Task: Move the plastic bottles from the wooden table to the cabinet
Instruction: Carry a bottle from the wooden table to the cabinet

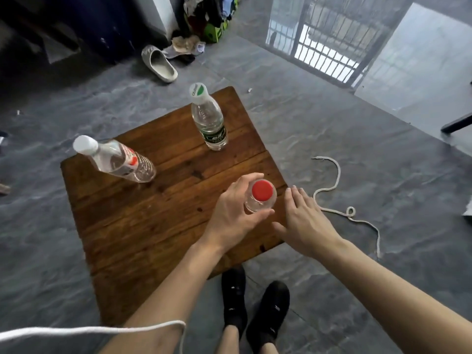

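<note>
Wooden table (143, 226) filling the middle of my head view, seen from above, standing on a grey floor (357, 175). Three clear plastic bottles are standing on it. My left hand (233, 218) is curling around the nearest one, the red-capped bottle (261, 195), by the table's right edge; thumb and fingers are wrapping its shoulder just under the cap, though I cannot tell whether it is lifting off the wood yet. My right hand (304, 221) is hovering just beside it, open and flat, holding nothing. I am judging this to be the first pick-up. Next I would be firming the hold, lifting straight up and turning toward the cabinet, which is not showing here. Farther off, the white-capped bottle (117, 159) is sitting by the left edge and the green-labelled bottle (210, 123) near the far corner, both upright and untouched. A white rope (332, 190) is lying on the floor to the right
</note>
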Available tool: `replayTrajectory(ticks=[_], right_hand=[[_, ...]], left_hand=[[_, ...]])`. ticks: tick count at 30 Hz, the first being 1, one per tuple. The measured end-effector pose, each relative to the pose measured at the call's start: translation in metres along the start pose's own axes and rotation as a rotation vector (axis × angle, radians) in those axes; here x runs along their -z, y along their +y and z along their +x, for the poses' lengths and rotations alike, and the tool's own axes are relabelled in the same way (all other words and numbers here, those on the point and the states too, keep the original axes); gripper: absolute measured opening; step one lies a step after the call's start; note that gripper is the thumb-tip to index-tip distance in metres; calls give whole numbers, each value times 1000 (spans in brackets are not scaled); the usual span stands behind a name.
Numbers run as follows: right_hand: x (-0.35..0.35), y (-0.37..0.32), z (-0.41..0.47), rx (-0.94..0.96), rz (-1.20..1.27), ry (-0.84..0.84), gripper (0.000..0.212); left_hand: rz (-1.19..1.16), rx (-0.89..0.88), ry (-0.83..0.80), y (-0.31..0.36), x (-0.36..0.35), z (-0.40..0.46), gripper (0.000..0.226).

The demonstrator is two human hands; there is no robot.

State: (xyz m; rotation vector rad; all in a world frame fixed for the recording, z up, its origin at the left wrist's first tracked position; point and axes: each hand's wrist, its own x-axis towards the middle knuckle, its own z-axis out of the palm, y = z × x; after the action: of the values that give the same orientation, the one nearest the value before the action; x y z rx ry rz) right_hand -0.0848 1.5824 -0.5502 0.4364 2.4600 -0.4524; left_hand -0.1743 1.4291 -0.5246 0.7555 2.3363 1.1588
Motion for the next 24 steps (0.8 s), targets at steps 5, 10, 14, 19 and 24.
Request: replayTrajectory(ticks=[5, 10, 14, 19, 24], right_hand=[[11, 5, -10, 51, 43, 74, 88], [67, 4, -29, -88, 688, 88, 64], [122, -8, -59, -267, 1751, -89, 34], [177, -6, -118, -173, 2170, -203, 60], [211, -1, -178, -109, 2297, -170, 64]], left_hand=[[2, -122, 6, 39, 36, 1, 74], [-124, -165, 47, 99, 82, 13, 65], [-152, -189, 19, 153, 113, 22, 61], [-130, -237, -73, 232, 151, 25, 71], [-76, -296, -161, 317, 173, 17, 73]])
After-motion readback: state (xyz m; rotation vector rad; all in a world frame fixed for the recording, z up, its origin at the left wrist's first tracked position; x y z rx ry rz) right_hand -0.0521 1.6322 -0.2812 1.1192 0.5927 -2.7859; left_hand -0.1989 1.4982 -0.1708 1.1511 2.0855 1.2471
